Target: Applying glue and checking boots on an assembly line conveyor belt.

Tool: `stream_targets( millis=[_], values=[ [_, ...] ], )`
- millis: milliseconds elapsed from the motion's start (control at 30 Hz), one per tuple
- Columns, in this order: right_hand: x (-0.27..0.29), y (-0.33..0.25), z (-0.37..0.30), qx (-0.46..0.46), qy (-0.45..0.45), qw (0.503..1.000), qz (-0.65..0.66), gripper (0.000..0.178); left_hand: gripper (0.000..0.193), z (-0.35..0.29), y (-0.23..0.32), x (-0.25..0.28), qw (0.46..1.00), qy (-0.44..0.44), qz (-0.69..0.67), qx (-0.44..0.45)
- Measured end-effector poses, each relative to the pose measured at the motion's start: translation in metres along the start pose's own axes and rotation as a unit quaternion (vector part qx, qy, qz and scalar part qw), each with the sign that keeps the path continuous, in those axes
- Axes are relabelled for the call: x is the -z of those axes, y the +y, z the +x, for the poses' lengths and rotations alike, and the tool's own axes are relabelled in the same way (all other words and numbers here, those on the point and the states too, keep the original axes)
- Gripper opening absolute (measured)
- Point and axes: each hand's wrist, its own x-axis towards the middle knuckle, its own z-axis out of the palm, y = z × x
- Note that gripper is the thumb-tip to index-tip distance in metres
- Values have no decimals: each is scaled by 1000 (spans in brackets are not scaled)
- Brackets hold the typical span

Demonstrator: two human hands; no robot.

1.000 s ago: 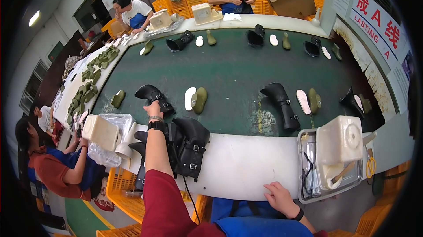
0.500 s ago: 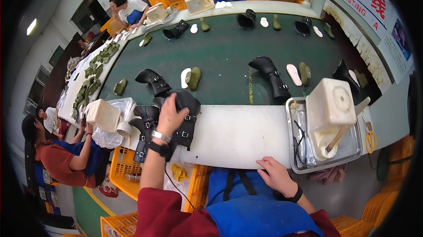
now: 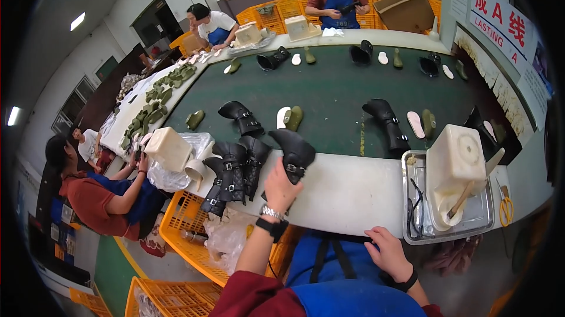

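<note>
My left hand (image 3: 281,187) grips a black buckled boot upper (image 3: 293,151) over the near white ledge (image 3: 353,181). Its wide shaft points away from me. Just left of it lie several more black boot uppers (image 3: 231,167) side by side, some hanging over the ledge's front edge. Beside the ledge's near edge, my right hand (image 3: 388,252) is empty, with its fingers apart. On the green belt (image 3: 329,90) beyond, a black boot upper (image 3: 240,118) and a white insole (image 3: 283,118) with an olive shoe last (image 3: 293,118) lie closest to the held one.
A metal tray (image 3: 416,230) holding a cream container (image 3: 456,155) stands at the right, with yellow-handled scissors (image 3: 506,208) alongside. Another cream container (image 3: 169,147) is on the left. Orange crates (image 3: 176,228) sit below the ledge. Co-workers (image 3: 100,193) work around the belt.
My left hand has moved right from the pile and now lifts one boot upper away from the others. My right hand stays near the ledge. The whole view has shifted.
</note>
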Motion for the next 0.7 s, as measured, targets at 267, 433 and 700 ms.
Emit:
stream_targets(
  millis=[267,433,700],
  values=[
    [-4,-2,18,-92,66,978,176,69,71,-79,60,49,952,-101,-272,-100],
    [-11,-13,30,-68,-2,983,173,51,72,-114,55,59,951,-110,-247,-150],
    [-28,-28,45,61,-39,980,188,24,88,-128,46,51,957,-111,-249,-100]
  ],
)
